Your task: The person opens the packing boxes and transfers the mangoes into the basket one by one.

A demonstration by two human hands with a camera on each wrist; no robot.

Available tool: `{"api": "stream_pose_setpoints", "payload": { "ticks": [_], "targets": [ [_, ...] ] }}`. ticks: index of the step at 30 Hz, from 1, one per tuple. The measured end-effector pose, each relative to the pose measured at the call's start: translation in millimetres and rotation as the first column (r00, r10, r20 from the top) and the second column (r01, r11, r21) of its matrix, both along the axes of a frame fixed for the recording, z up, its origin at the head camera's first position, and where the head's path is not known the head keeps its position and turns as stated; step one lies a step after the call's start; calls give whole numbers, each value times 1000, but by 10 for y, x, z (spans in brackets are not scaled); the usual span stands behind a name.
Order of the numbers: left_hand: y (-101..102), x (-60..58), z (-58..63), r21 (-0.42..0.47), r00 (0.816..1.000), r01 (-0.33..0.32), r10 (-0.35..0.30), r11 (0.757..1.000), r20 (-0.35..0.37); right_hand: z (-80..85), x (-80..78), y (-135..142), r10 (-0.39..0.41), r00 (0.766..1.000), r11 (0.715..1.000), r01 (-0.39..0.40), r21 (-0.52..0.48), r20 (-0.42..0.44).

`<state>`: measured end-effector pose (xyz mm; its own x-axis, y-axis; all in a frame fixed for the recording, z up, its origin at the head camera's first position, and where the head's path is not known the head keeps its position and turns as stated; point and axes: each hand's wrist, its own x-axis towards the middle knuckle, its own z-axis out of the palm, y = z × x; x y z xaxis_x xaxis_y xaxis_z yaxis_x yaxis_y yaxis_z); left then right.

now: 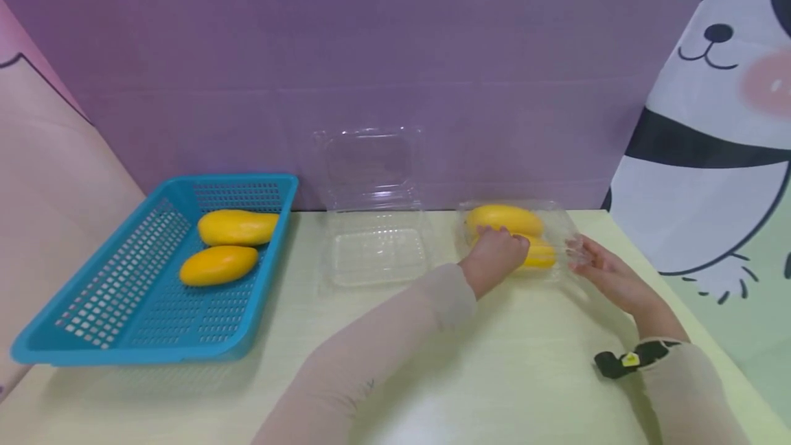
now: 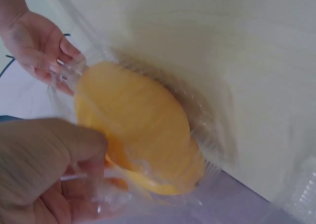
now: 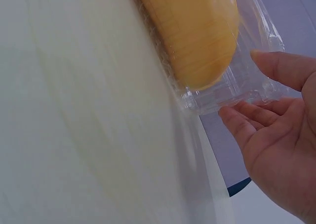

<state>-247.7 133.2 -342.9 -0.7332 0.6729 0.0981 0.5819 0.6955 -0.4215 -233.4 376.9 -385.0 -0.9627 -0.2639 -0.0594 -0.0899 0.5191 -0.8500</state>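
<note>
Two yellow mangoes (image 1: 503,217) lie side by side in a clear plastic clamshell box (image 1: 561,220) at the right of the table. Clear film-like plastic spreads over the fruit in the left wrist view. My left hand (image 1: 496,257) reaches across the front mango (image 1: 541,255), thumb and curled fingers gripping the plastic at the box's edge. At the box's right end, my right hand (image 1: 608,279) holds the corner. Its thumb (image 3: 281,66) lies on the lid side and the other fingers sit beneath the rim. The left hand hides part of both mangoes.
A second clear clamshell box (image 1: 378,280) stands unfolded at the middle, its lid (image 1: 369,156) upright against the purple backdrop (image 1: 383,33). On the left, a blue perforated basket (image 1: 244,335) holds two more mangoes (image 1: 219,266). The pale table (image 1: 513,376) ends at a panda-print cloth (image 1: 711,211).
</note>
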Motion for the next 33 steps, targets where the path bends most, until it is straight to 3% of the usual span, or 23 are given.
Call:
{"api": "stream_pose_setpoints", "payload": {
  "ticks": [4,10,18,26,33],
  "targets": [
    [-10,-21,61,4,997,28,-28,1000,78,-8,4,12,1,1000,1000,-1,-6,-16],
    [-36,-47,124,-3,978,-8,9,1000,210,-5,0,-3,-11,1000,1000,10,25,28],
    [-105,-64,132,-55,977,61,-48,997,207,-22,4,-17,-34,996,999,32,25,86],
    [-126,-45,181,32,954,18,-27,999,298,-20,15,-46,-20,996,1000,20,-2,87],
    [-82,-49,213,92,954,29,-55,995,294,41,27,-60,-30,997,999,29,21,70]
  ]
}}
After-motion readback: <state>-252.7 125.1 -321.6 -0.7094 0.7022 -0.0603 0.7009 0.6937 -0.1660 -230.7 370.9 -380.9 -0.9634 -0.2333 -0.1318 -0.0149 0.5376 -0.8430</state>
